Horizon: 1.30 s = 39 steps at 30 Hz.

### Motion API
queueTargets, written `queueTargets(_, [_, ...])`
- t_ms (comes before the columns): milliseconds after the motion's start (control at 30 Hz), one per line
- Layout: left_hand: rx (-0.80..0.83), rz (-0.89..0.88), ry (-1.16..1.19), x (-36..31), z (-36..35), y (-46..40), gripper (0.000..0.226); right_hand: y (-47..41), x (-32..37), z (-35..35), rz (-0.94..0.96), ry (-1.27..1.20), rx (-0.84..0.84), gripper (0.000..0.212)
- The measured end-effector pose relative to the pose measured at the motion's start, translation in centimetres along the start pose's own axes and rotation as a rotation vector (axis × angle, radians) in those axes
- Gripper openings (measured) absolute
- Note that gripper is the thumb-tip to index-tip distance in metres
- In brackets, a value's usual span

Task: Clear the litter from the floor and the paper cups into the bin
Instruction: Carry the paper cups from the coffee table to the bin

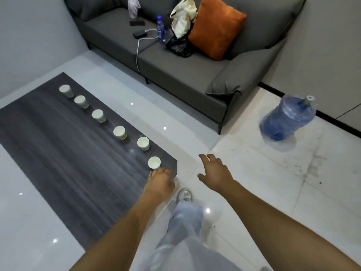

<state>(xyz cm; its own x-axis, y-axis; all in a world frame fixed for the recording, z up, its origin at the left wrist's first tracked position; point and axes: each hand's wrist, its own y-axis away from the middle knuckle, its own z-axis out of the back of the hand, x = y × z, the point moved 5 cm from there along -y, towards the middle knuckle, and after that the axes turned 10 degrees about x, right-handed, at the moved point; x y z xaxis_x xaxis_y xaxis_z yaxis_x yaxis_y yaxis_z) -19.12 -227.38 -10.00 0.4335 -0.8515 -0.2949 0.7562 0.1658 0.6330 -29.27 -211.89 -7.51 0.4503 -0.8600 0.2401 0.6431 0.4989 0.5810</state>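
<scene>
Several white paper cups stand in a diagonal row along the right edge of a dark low table [68,153]. The nearest cup [154,162] sits by the table's near right corner. My left hand [160,181] reaches over that corner with its fingers extended, and the fingertips are right at the cup's near side without closing round it. My right hand [214,173] hovers over the floor to the right of the table, fingers spread and holding nothing. No bin is in view.
A grey sofa [185,75] with an orange cushion [215,26], bags, a bottle and a phone stands behind the table. A large blue water jug [287,120] stands on the tiles at right. Dark specks and smudges [312,165] mark the floor there. My leg and shoe [184,194] are below my hands.
</scene>
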Motion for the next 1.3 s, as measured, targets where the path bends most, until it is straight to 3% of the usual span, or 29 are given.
queueTargets(467, [-0.077,0.197,0.203,0.8,11.5,-12.3,0.053,-18.1,3.7,11.2,0.255,0.188,0.128,0.065])
queueTargets(900, [-0.210,0.772,0.678,3.4,10.7,-13.5,0.043,-29.3,11.1,15.1,0.741,0.550,0.363,0.067])
queueTargets(1133, [-0.274,0.985,0.855,3.3,6.7,-10.9,0.046,-29.7,16.1,11.8,0.912,0.674,0.433,0.068])
queueTargets(1300, [-0.249,1.026,0.916,5.2,4.7,-11.3,0.043,-30.6,17.9,9.2,0.923,0.700,0.455,0.066])
